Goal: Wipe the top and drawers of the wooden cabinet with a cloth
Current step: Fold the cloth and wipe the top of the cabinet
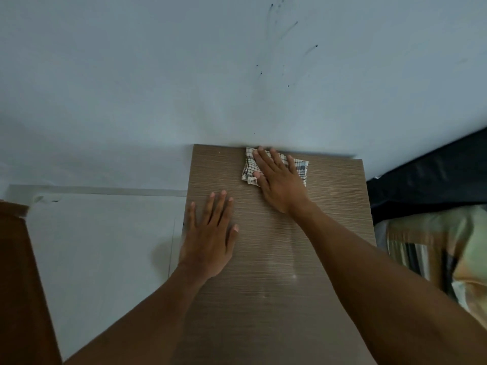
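Right hand point(279, 180): flat, fingers straight, pressing checked cream cloth point(249, 168), upper centre of brown wooden cabinet top point(329, 206). Left hand point(210, 238): flat, fingers spread, holding nothing, left edge.

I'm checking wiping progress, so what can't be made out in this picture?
Drawers: out of sight in the head view, which looks down on the cabinet top.
Cloth: its middle is covered by the right hand; only edges show.
Top's near edge: hidden by both forearms and cut off by the frame's bottom.
Wood under the left hand: covered.
Bedding at right: blurred, cut by the edge.
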